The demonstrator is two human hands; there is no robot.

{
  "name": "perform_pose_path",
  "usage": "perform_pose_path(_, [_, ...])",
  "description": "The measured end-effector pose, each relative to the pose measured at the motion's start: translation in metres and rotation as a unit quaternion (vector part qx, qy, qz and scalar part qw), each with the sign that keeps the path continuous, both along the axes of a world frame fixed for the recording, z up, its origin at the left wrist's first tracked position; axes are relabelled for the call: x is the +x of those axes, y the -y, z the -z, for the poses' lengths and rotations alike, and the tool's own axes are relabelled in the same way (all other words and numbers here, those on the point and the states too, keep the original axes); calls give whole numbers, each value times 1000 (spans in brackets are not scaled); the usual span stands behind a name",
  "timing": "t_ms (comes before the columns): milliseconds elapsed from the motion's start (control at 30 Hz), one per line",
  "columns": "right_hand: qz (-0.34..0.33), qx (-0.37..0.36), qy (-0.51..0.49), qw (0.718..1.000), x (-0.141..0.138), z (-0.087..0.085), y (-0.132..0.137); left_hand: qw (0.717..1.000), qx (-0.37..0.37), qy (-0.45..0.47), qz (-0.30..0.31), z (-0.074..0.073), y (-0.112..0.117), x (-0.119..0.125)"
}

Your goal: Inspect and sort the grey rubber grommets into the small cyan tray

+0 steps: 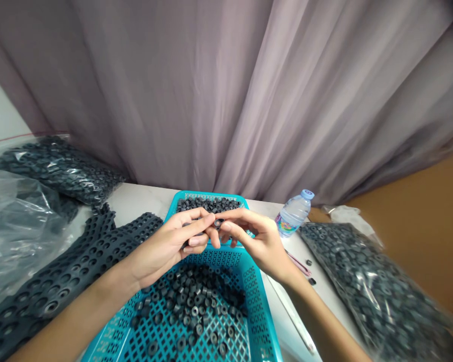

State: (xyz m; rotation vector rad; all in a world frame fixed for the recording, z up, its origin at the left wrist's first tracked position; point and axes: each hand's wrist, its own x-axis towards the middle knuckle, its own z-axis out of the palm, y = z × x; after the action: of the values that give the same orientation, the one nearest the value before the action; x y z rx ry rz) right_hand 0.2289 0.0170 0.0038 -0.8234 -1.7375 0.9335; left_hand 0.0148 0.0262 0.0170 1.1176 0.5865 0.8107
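My left hand is closed, its fingers curled around a few small black rubber rings that are partly hidden. Between the thumb and forefinger of my right hand is a single black ring, close to the left fingertips. Both hands are held above the near turquoise basket, where many loose black rings lie heaped toward the back. A second turquoise basket, also with black pieces in it, stands just behind the hands.
A water bottle stands at the right. Clear bags of black pieces lie on the right and far left. Black perforated mats occupy the left side. Pink tweezers and a white strip lie beside the basket; a curtain hangs behind.
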Motion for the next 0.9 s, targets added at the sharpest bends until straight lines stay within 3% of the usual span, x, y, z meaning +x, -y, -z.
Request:
perform_pose_path(300, [-17, -43, -61, 997, -2, 5, -1, 1000, -7, 4, 7, -5, 6, 0])
perform_pose_path(700, [-37, -46, -74, 996, -3, 2, 0, 1000, -13, 3, 9, -6, 11, 1])
perform_pose_path(800, [-21, -32, 8, 999, 11, -14, 1, 1000, -3, -23, -3, -4, 5, -1])
perform_pose_path(900, [18, 11, 222, 975, 46, -29, -3, 996, 26, -77, -32, 7, -7, -3])
